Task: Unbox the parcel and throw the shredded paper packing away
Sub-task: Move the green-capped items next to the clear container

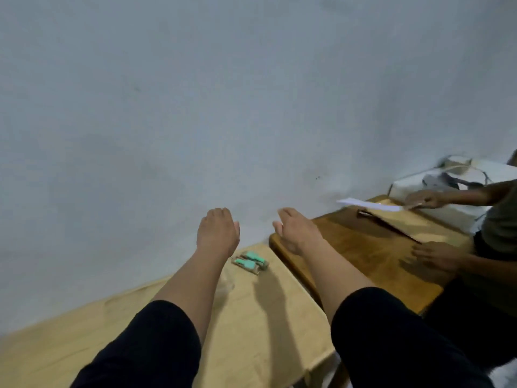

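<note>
Left hand (217, 232) raised above the light bench (251, 317), fingers curled down and away from the camera, grasping nothing that can be seen; whether it is clenched cannot be told. Right hand (296, 229) raised beside it, apart from it, thumb toward the left, likewise holding nothing visible. Both forearms bare below black sleeves (391, 331).

On the light bench, beyond the left hand: two green-and-brown packets (250, 262), lying side by side and touching.

A darker bench (363, 247) adjoins on the right. A second person sits there; one hand (425, 199) holds one white sheet (369, 204), the other (435, 257) rests flat on the wood.

Parcel: one white wrapped box (447, 189) beyond that sheet, cords lying on its top; contents not visible
</note>
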Demonstrator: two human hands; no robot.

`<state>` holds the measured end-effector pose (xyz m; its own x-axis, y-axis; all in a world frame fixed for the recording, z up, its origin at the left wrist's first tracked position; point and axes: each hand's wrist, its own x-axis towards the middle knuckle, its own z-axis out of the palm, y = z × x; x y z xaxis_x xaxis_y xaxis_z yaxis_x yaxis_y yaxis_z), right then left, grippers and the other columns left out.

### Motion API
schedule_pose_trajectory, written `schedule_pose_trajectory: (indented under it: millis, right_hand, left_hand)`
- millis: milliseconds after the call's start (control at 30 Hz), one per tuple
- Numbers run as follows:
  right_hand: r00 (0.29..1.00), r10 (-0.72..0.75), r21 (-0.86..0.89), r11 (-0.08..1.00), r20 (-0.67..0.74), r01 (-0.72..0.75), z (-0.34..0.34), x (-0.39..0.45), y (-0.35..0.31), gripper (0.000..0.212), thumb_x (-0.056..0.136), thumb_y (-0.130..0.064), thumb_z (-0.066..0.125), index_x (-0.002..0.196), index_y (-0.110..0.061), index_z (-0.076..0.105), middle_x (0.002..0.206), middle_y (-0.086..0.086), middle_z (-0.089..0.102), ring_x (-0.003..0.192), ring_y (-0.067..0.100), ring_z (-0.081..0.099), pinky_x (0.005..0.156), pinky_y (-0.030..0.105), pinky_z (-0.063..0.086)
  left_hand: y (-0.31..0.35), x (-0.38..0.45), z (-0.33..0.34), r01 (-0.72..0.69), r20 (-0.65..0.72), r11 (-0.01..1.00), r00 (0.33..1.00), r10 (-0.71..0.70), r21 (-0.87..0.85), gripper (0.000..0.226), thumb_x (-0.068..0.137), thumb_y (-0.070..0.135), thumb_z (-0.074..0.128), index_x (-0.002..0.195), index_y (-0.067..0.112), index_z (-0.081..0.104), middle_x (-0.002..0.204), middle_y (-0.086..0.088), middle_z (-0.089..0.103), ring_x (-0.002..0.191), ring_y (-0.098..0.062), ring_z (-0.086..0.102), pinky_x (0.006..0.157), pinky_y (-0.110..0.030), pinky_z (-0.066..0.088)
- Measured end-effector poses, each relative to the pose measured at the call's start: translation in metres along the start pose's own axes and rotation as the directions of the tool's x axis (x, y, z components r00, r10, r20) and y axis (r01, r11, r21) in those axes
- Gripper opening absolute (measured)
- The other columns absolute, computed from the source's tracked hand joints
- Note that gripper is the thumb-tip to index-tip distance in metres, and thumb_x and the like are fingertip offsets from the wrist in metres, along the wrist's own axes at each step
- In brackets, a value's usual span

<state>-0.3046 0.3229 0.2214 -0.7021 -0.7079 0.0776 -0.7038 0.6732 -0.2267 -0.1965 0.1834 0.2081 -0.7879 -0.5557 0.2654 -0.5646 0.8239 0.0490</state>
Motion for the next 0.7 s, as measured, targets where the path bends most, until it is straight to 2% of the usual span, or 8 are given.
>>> schedule_pose_trajectory:
  millis: [333,500,567,667,700]
  right_hand:
    - [0.968,-0.113,-0.008,0.993,0.224,0.117,0.089,0.057,-0.034,0.050,0.099,-0.033,0.027,0.142,-0.008,0.025,0.152,0.010,0.025,0.135,0.027,0.033,0.106,0.035,0.032]
    - [0.908,-0.192,-0.001,0.978,0.373,0.207,0.133,0.092,-0.018,0.050,0.101,-0.032,0.021,0.144,-0.007,0.021,0.154,0.006,0.020,0.141,0.020,0.021,0.111,0.030,0.025]
    - [0.899,-0.194,0.033,0.980,0.392,0.197,0.153,0.108,-0.008,0.051,0.100,-0.035,0.023,0.144,-0.008,0.022,0.154,0.007,0.021,0.140,0.021,0.024,0.110,0.030,0.026]
    - [0.885,-0.191,0.071,0.981,0.424,0.178,0.182,0.131,0.010,0.052,0.099,-0.035,0.027,0.145,-0.009,0.022,0.153,0.007,0.023,0.137,0.023,0.029,0.110,0.030,0.027]
    - [0.880,-0.193,0.084,0.981,0.434,0.173,0.191,0.138,0.015,0.053,0.099,-0.035,0.028,0.145,-0.010,0.021,0.152,0.007,0.023,0.136,0.024,0.031,0.109,0.031,0.029]
  left_hand:
    - [-0.068,-0.001,0.074,0.206,0.157,0.977,0.968,-0.194,-0.063,0.036,0.099,0.029,0.032,0.119,0.001,0.043,0.119,-0.017,0.049,0.111,-0.031,0.048,0.090,-0.037,0.040]
    - [-0.073,0.000,0.129,0.365,0.261,0.919,0.911,-0.319,-0.149,0.040,0.098,0.030,0.034,0.125,0.002,0.040,0.123,-0.016,0.048,0.116,-0.030,0.047,0.092,-0.036,0.040]
    - [-0.075,0.002,0.154,0.427,0.310,0.888,0.878,-0.364,-0.168,0.045,0.099,0.033,0.030,0.131,0.002,0.036,0.129,-0.017,0.045,0.121,-0.029,0.044,0.096,-0.036,0.039]
    - [-0.074,0.006,0.184,0.488,0.360,0.851,0.842,-0.401,-0.192,0.067,0.097,0.047,0.009,0.139,-0.002,0.029,0.140,-0.020,0.036,0.130,-0.032,0.034,0.105,-0.039,0.032]
    - [-0.072,0.008,0.191,0.517,0.370,0.831,0.827,-0.423,-0.204,0.062,0.098,0.043,0.016,0.141,-0.001,0.027,0.143,-0.019,0.033,0.132,-0.031,0.032,0.107,-0.038,0.031]
